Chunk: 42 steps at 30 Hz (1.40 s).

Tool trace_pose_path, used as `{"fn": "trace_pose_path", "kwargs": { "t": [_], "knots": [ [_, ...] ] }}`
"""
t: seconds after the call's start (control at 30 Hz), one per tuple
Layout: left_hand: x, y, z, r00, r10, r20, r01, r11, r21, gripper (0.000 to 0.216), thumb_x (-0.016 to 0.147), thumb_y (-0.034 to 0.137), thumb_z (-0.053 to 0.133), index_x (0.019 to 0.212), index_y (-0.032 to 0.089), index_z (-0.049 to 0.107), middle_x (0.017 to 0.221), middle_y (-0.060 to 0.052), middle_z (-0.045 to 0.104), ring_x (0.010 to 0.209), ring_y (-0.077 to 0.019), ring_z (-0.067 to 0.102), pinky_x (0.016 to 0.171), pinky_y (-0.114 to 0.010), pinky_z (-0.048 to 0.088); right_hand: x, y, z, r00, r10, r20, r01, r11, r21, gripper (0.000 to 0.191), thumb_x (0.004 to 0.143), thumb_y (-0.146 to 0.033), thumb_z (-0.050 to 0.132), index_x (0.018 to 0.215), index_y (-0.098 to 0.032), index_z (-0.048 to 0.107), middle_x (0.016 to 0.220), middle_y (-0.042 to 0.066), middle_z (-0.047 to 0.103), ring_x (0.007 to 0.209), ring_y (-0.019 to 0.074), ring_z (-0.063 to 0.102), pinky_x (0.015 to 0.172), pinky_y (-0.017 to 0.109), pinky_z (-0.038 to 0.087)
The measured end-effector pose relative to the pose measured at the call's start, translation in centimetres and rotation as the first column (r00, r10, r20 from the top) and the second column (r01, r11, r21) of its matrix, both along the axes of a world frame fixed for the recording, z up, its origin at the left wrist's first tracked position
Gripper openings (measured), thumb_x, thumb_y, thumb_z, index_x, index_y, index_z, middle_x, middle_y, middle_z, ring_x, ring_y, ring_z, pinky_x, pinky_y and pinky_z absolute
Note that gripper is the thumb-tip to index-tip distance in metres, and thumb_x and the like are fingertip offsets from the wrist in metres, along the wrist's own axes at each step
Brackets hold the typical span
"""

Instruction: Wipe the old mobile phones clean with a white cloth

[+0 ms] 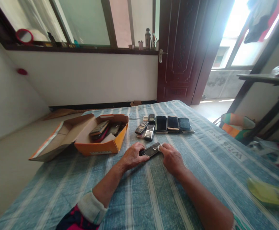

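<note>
A dark mobile phone (pixel 151 149) with a small screen and keypad lies tilted between my hands, just above or on the striped cloth. My left hand (pixel 134 156) grips its left end, thumb along the near edge. At its right end, my right hand (pixel 173 157) pinches a small white wad (pixel 159 147), perhaps tissue or cloth, against the keys. Beyond them, several old keypad phones (pixel 150 131) lie in a cluster. Right of these are dark-screened smartphones (pixel 173 123) in a row, some stacked on others. An orange shoebox (pixel 98 149) with its lid open holds more phones (pixel 99 128).
A blue striped cloth (pixel 201 179) covers the surface. The shoebox lid (pixel 62 137) leans out left. A yellow item (pixel 271 193) lies at the right edge. Behind are a brown door (pixel 180 57) and a window sill with a bottle (pixel 148 38). A dark table (pixel 266 78) stands right.
</note>
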<state>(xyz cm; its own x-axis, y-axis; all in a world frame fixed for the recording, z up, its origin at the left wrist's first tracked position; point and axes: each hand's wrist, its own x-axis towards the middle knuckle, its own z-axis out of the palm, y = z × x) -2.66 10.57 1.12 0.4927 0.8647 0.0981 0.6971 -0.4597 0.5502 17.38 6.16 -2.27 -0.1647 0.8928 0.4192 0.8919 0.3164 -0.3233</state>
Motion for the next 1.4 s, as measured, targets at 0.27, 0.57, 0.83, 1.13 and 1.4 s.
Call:
{"fn": "trace_pose_path", "kwargs": {
  "t": [0.27,0.57,0.83,1.13,1.4],
  "knots": [
    [0.8,-0.8,0.0,0.996,0.090,0.007,-0.090,0.996,0.005,0.023,0.065,0.024,0.072,0.079,0.016,0.055,0.083,-0.001,0.054,0.079,-0.0184,0.055,0.072,-0.029,0.043,1.0,0.8,-1.0,0.972,-0.051,-0.228,0.087,0.985,0.149,0.044,0.078,0.003,0.041,0.102,-0.021,0.069,0.103,0.007,0.068,0.099,0.0188,0.063,0.087,0.027,0.049],
    [1.5,-1.6,-1.0,0.995,0.041,0.095,-0.053,0.990,0.133,0.020,0.066,0.013,0.061,0.079,0.020,0.048,0.083,0.001,0.049,0.076,-0.0162,0.052,0.069,-0.028,0.043,0.0,0.3,-0.5,0.974,0.165,-0.155,-0.086,0.902,0.423,0.040,0.089,-0.005,0.035,0.110,-0.017,0.067,0.112,0.012,0.066,0.116,0.0224,0.056,0.101,0.038,0.046],
    [1.8,-1.8,-1.7,0.992,-0.030,0.119,0.006,0.982,0.189,0.022,0.069,0.012,0.056,0.082,0.021,0.042,0.089,-0.001,0.046,0.081,-0.0174,0.051,0.073,-0.030,0.046,-1.6,-0.9,0.2,0.968,0.250,0.032,-0.245,0.898,0.365,0.029,0.093,-0.011,0.042,0.106,-0.016,0.067,0.108,0.013,0.065,0.116,0.0244,0.054,0.099,0.041,0.046],
    [1.7,-1.6,-2.1,0.990,-0.015,0.140,-0.015,0.978,0.210,0.024,0.068,0.009,0.058,0.085,0.020,0.045,0.087,0.000,0.046,0.077,-0.0152,0.050,0.069,-0.028,0.046,-0.3,-0.2,0.2,0.992,0.125,0.028,-0.127,0.929,0.348,0.030,0.093,-0.008,0.039,0.101,-0.015,0.067,0.105,0.013,0.064,0.112,0.0247,0.053,0.096,0.038,0.046],
    [1.6,-1.5,-2.4,0.982,-0.024,0.188,-0.027,0.964,0.266,0.026,0.075,0.012,0.054,0.099,0.020,0.047,0.099,-0.005,0.052,0.094,-0.0202,0.055,0.087,-0.036,0.048,-3.5,-1.5,0.9,0.952,0.299,0.064,-0.300,0.871,0.388,0.025,0.095,-0.013,0.042,0.101,-0.014,0.067,0.102,0.012,0.065,0.112,0.0236,0.053,0.101,0.038,0.042]
  ]
}}
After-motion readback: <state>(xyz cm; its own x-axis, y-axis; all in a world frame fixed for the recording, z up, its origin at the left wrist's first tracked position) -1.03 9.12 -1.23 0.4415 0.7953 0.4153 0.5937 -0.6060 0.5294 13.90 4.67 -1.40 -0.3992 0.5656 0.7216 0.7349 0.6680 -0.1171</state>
